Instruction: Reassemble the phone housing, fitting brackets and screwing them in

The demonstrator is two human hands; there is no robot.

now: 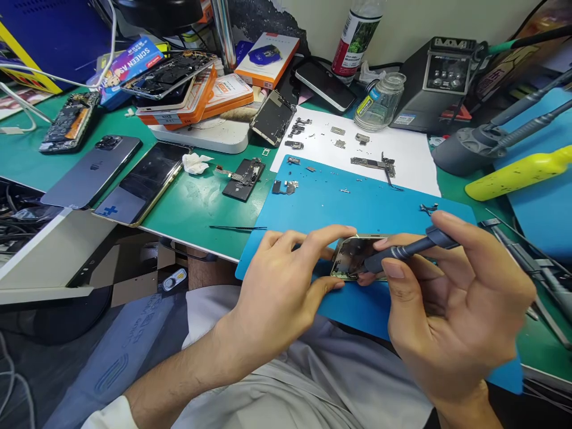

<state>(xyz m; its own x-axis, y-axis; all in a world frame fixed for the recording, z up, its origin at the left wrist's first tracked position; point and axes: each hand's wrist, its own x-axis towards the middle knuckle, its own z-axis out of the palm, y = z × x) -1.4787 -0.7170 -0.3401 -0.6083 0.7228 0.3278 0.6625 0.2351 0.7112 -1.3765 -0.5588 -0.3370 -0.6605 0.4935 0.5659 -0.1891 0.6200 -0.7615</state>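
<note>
My left hand (286,283) is closed on the left end of an opened phone housing (351,253), thumb below and fingers along its top edge. The housing is held tilted above the blue mat (330,199), its dark inner side facing me. In my right hand (451,304) a dark grey screwdriver (404,249) is gripped between thumb and fingers. Its shaft end points down-left into the lower part of the housing; the tip itself is too small to make out. Some right-hand fingers lie behind the housing's right side.
White paper (411,158) behind the mat bears a logic board (369,164) and several small parts. Tweezers (236,227) lie left of the mat. Further left are two phones (96,170) and a detached battery (243,182). A glass jar (379,104) and yellow bottle (513,179) stand beyond.
</note>
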